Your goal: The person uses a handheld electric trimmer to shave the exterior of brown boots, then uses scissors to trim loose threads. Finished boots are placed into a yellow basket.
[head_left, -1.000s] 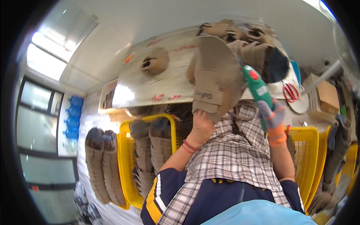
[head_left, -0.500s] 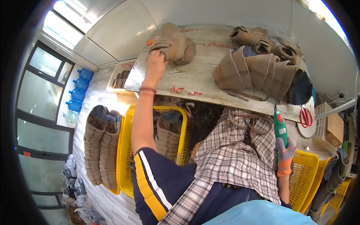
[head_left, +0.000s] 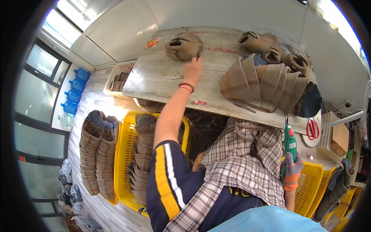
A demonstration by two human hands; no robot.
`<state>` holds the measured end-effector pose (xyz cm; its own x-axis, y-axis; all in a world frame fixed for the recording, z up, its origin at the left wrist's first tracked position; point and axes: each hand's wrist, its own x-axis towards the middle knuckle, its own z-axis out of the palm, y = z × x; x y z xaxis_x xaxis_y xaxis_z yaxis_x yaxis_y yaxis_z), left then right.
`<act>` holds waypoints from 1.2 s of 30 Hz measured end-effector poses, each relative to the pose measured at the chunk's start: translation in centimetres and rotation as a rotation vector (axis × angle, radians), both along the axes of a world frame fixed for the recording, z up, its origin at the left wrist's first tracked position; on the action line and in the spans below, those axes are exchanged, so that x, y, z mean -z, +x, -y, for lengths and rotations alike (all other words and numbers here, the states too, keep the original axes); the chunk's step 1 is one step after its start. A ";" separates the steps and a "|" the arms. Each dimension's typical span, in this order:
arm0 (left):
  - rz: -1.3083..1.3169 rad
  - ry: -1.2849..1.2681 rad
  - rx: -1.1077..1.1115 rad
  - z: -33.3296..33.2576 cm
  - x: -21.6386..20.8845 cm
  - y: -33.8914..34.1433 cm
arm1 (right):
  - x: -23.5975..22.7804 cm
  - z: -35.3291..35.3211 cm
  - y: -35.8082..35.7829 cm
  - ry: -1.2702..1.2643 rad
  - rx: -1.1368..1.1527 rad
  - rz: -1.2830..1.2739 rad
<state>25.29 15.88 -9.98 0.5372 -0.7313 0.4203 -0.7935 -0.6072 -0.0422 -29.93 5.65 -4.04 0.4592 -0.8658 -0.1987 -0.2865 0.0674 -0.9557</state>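
My left hand (head_left: 193,72), bare, rests on the worktable (head_left: 147,77) just in front of a brown piece (head_left: 186,48) that looks like a shoe upper. Its fingers are curled together, and anything between them is hidden. Low at the table's front edge, my right hand (head_left: 294,171) wears a grey and orange glove. It is wrapped round a green handheld power tool (head_left: 290,141) with a red button and a thin tip pointing away from me. A nested stack of similar brown pieces (head_left: 266,83) lies on the table, right of my left hand.
More rolled brown pieces (head_left: 257,41) lie at the back right. Red-handled scissors (head_left: 312,129) hang at the table's right edge. Yellow baskets (head_left: 123,181) stand low on the left, one holding stacked brown pieces (head_left: 145,149); another yellow basket (head_left: 311,181) is on the right.
The brown piece, earlier blurred under my left hand, now sits still on the table. My left hand has moved right and toward me. My right hand still holds the green tool.
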 end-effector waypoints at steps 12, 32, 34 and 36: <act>-0.419 -0.183 0.277 -2.9 3.6 -8.5 | 1.5 -0.8 -0.8 -0.116 0.027 -0.040; -1.310 -1.360 0.392 2.3 -1.8 -13.9 | 0.6 3.4 0.8 -0.069 -0.086 0.075; -1.318 -1.534 0.352 -1.0 -5.5 -13.0 | 0.3 3.9 0.9 -0.116 -0.108 0.074; -1.541 -1.693 0.357 -4.5 -8.7 -12.1 | -0.2 4.2 1.5 -0.142 -0.124 0.120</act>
